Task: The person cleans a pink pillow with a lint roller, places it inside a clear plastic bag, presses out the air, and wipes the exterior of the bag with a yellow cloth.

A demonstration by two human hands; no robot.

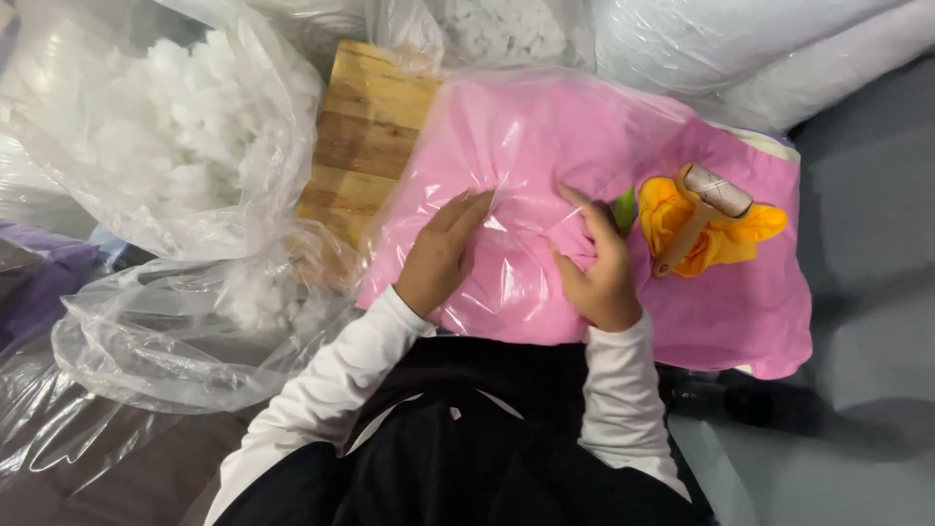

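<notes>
Head view looks straight down on a soft pink fabric cushion inside a thin clear plastic bag (545, 166), lying across the person's lap. It looks light and yielding, and the film over it is slick and crinkly, likely to slide under a flat palm, so a gathered fold of plastic seems the surest place to grip. The left hand (440, 255) lies flat on the film with fingers extended and close together, pressing rather than gripping. The right hand (599, 265) has its fingers curled, apparently pinching a ridge of plastic. Just right sits a yellow fabric flower (719, 232) with a wooden-handled roller (703, 209) on it. Far left, a wooden board (365, 136) and clear bags of white stuffing (175, 136).
</notes>
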